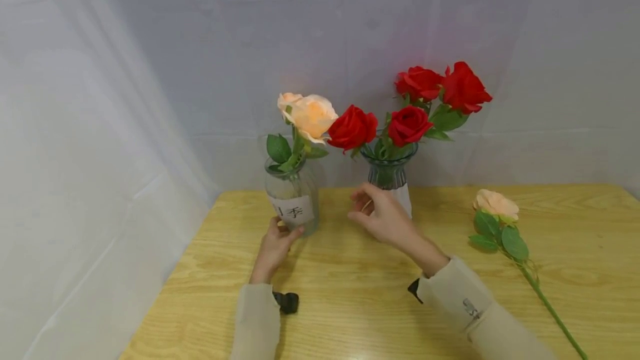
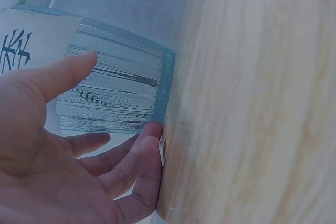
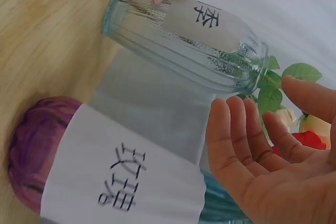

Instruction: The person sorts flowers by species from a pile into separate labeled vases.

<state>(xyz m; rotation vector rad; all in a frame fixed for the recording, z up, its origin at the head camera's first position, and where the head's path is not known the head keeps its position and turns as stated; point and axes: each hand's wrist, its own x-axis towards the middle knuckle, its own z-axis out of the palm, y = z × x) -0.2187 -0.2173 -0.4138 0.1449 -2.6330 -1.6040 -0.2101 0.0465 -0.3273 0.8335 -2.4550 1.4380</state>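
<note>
My left hand (image 1: 274,249) holds the lower part of a clear ribbed glass vase (image 1: 312,218), thumb (image 2: 71,74) across its front and fingers at its left side. A white paper label (image 3: 197,22) with black characters is on this vase. Peach roses (image 1: 312,115) with green leaves stand in it. My right hand (image 1: 387,215) is raised in front of the second vase (image 1: 385,174), its fingers loosely bent with nothing between them. That vase is bluish with a purple base (image 3: 44,148), bears a white label (image 3: 126,171) and holds several red roses (image 1: 410,125).
A single peach rose (image 1: 496,204) on a long green stem lies at the right of the wooden table (image 1: 345,304). Both vases stand near the table's back edge, with a pale cloth backdrop (image 1: 240,43) behind them. The cloth also hangs along the left side.
</note>
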